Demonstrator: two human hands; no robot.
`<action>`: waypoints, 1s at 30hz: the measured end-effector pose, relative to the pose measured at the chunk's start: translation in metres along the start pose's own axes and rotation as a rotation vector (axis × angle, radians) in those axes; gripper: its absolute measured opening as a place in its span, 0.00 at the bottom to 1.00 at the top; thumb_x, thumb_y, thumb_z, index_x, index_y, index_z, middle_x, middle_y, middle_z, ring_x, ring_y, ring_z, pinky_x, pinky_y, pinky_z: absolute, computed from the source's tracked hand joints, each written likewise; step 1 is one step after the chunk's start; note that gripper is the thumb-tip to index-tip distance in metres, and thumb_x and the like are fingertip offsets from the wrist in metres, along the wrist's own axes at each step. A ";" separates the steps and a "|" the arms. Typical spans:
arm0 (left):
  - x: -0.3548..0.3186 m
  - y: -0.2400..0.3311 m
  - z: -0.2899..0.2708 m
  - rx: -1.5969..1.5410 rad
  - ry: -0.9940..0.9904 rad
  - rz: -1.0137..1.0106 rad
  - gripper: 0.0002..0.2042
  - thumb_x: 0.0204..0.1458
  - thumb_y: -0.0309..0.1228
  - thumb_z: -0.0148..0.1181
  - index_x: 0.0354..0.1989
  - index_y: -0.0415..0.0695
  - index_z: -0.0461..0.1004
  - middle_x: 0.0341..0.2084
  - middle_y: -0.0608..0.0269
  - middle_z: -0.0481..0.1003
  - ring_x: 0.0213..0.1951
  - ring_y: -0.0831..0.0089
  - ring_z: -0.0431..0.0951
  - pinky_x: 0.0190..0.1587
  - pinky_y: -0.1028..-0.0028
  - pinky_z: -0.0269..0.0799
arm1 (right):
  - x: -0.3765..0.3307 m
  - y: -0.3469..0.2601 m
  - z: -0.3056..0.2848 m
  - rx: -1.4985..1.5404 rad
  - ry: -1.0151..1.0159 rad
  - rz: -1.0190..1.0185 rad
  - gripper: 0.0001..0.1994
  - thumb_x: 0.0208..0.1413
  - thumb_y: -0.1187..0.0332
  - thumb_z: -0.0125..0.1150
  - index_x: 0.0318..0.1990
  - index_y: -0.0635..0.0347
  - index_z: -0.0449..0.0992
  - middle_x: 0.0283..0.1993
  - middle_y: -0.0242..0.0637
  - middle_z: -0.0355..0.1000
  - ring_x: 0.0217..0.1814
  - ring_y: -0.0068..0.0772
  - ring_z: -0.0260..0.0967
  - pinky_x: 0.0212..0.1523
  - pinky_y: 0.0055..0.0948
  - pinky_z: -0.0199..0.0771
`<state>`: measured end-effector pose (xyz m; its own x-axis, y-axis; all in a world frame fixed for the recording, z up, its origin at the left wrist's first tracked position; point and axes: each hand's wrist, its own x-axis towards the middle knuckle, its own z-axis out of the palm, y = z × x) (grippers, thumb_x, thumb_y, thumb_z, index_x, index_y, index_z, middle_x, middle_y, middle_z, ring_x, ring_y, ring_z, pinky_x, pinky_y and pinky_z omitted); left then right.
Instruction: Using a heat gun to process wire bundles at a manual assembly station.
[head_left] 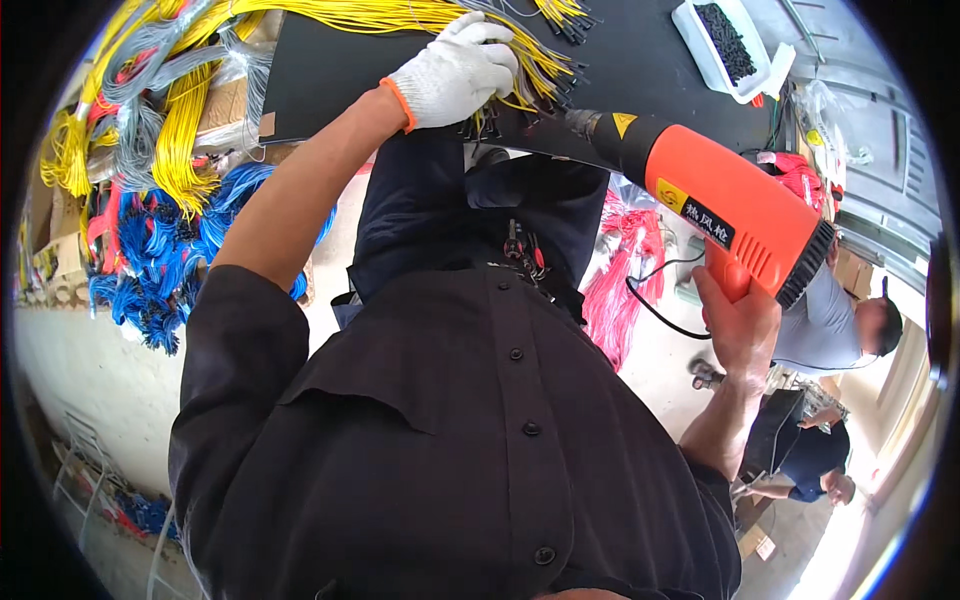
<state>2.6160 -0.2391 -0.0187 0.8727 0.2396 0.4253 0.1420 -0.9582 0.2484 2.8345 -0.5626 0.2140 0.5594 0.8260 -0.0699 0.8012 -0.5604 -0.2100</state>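
My left hand (460,72), in a white knit glove with an orange cuff, is closed over a bundle of yellow and grey wires (330,12) on the black tabletop (640,75). Black sleeves (565,85) cap the wire ends, which fan out beyond my fingers near the table's close edge. Bare, my right hand (745,320) grips the handle of an orange and black heat gun (735,195). The gun lies level, its metal nozzle pointing left at the black wire ends, a short gap away. My right palm is hidden behind the handle.
A white plastic tub (703,58) of small black pieces stands at the table's far right. Blue wire bundles (160,255) and more yellow ones hang at left. Pink wires (630,270) lie below the table, near the gun's black cord (655,315). Two people are at right.
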 end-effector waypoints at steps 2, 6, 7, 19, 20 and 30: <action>0.001 0.003 0.001 -0.015 0.084 0.006 0.07 0.55 0.25 0.65 0.37 0.53 0.85 0.53 0.71 0.78 0.69 0.63 0.68 0.77 0.55 0.55 | 0.007 0.003 -0.002 0.051 0.009 -0.149 0.22 0.58 0.63 0.76 0.56 0.65 0.79 0.28 0.32 0.77 0.28 0.21 0.74 0.31 0.29 0.74; 0.003 0.006 -0.005 0.004 0.147 0.053 0.05 0.53 0.25 0.65 0.33 0.52 0.84 0.49 0.71 0.80 0.67 0.64 0.69 0.76 0.55 0.55 | 0.016 0.001 -0.001 0.046 -0.017 -0.174 0.21 0.59 0.65 0.75 0.56 0.65 0.79 0.28 0.29 0.75 0.26 0.19 0.71 0.29 0.25 0.72; 0.002 0.004 -0.007 -0.009 0.071 0.062 0.05 0.53 0.25 0.65 0.31 0.51 0.84 0.49 0.71 0.80 0.68 0.64 0.69 0.77 0.55 0.55 | 0.017 0.001 -0.001 0.048 -0.016 -0.175 0.21 0.59 0.65 0.75 0.56 0.65 0.79 0.28 0.29 0.75 0.26 0.19 0.71 0.29 0.25 0.72; -0.004 0.009 -0.015 -0.070 0.045 0.066 0.12 0.50 0.23 0.62 0.34 0.56 0.88 0.41 0.70 0.79 0.60 0.65 0.73 0.77 0.55 0.54 | 0.019 -0.002 -0.025 0.109 0.011 -0.048 0.15 0.60 0.69 0.74 0.52 0.64 0.82 0.27 0.25 0.75 0.26 0.14 0.69 0.25 0.20 0.68; -0.003 0.012 -0.014 -0.070 0.046 0.067 0.12 0.50 0.23 0.62 0.34 0.56 0.88 0.41 0.70 0.79 0.60 0.65 0.73 0.77 0.55 0.54 | 0.020 -0.004 -0.030 0.149 -0.038 0.023 0.14 0.60 0.70 0.74 0.51 0.63 0.82 0.27 0.24 0.74 0.25 0.14 0.68 0.25 0.20 0.67; -0.005 0.012 -0.001 -0.051 0.177 0.052 0.16 0.48 0.22 0.64 0.44 0.53 0.85 0.47 0.68 0.78 0.63 0.63 0.72 0.77 0.53 0.55 | 0.027 -0.022 -0.025 0.068 -0.122 -0.186 0.18 0.58 0.66 0.75 0.54 0.62 0.82 0.28 0.28 0.76 0.24 0.15 0.69 0.27 0.23 0.70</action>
<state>2.6130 -0.2517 -0.0172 0.7821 0.2181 0.5838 0.0710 -0.9618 0.2643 2.8367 -0.5295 0.2411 0.3702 0.9182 -0.1409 0.8696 -0.3959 -0.2950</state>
